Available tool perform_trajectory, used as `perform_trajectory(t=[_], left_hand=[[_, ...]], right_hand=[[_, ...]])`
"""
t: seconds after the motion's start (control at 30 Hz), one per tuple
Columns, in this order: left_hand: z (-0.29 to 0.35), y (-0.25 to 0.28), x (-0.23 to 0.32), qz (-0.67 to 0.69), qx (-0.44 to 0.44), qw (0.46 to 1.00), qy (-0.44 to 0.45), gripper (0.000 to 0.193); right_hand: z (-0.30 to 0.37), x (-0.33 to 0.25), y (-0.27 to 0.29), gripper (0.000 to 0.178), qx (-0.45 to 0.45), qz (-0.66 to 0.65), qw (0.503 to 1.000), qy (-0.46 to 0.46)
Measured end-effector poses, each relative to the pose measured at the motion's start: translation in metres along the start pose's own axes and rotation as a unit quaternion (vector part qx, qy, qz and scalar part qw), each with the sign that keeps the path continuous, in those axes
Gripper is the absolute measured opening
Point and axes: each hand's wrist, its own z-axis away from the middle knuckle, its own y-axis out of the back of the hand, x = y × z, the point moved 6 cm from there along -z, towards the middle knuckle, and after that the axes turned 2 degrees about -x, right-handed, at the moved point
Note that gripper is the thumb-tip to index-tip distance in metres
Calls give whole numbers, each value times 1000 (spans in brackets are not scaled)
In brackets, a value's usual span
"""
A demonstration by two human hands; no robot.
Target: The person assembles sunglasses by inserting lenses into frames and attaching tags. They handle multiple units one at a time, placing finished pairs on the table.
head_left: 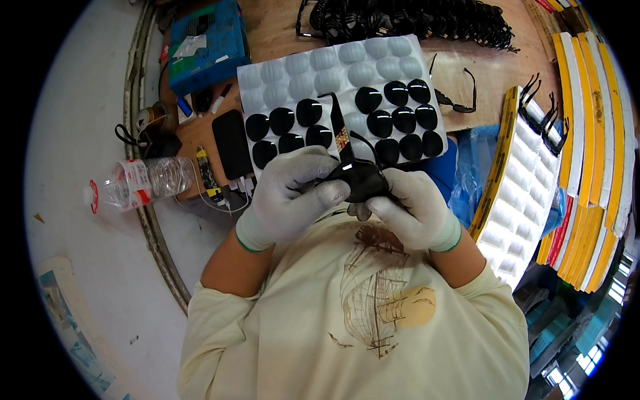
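Both my hands wear white gloves with green cuffs and hold one pair of black sunglasses [359,181] close to my chest. My left hand [293,190] pinches one side of the front, thumb against a dark lens. My right hand [415,205] grips the other side, its fingers partly hidden behind the frame. One temple arm with a coloured patterned patch points up and away over a white moulded tray [320,60]. Rows of loose dark lenses [403,120] sit in the tray's nearer hollows, left and right; its far hollows show no lenses.
A heap of black glasses frames [400,20] lies at the back, with one pair of glasses [460,103] nearer. Right stand a tilted white tray [517,200] and stacked yellow-edged trays [590,133]. Left are a phone [231,143], a plastic bottle [143,183] and a blue box [208,47].
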Motion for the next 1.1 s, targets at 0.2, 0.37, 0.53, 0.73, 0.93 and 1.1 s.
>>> perform_trajectory(t=[0.2,0.37,0.53,0.73,0.93,1.1], left_hand=[[-3,0,3,40,-12,999,7,22],[-4,-10,-4,97,41,993,51,17],[-3,-11,-1,79,34,992,93,32],[-3,-4,-7,-4,22,996,89,23],[-3,-17,-9,88,57,992,73,24],[-4,-20,-6,-69,71,994,46,29]], right_hand=[[-5,0,5,11,-5,24,1000,8],[-4,5,0,14,75,-125,988,-53],[-2,9,-1,18,100,-237,962,-93],[-5,12,2,19,41,-300,947,-107],[-2,14,8,21,26,-264,962,-62],[-1,10,6,23,147,-54,985,-78]])
